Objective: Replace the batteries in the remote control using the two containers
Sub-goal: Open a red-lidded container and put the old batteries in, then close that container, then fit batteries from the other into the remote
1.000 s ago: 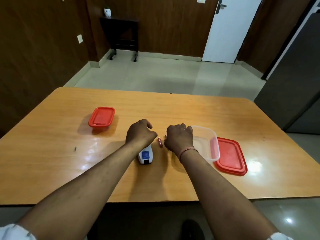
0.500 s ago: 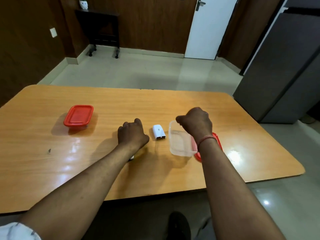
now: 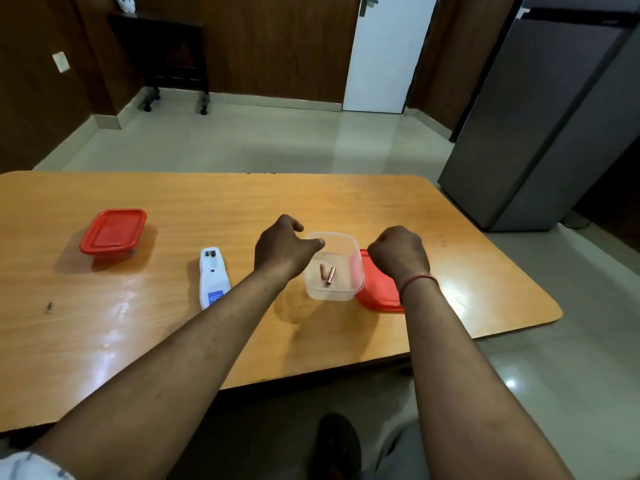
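A clear lidless container (image 3: 349, 282) stands on the wooden table (image 3: 207, 202), with two reddish batteries (image 3: 327, 273) lying in it. Its red lid (image 3: 377, 289) lies flat just to its right. My left hand (image 3: 282, 249) hovers at the container's left rim, thumb and fingers apart, holding nothing. My right hand (image 3: 398, 254) is a closed fist over the lid; I see nothing in it. The white remote (image 3: 213, 277) lies back-up to the left with its battery bay uncovered. A second container with a red lid on (image 3: 112, 233) stands far left.
The table's right edge curves off near the lid. A grey refrigerator (image 3: 540, 126) stands right of the table, a white door (image 3: 384, 53) and a dark cabinet (image 3: 173, 53) at the back wall. A small dark speck (image 3: 49, 306) lies on the table at left.
My left hand has left the remote and moved right to the open container. Two batteries now lie in the container. My right hand has shifted from over the container to above the lid.
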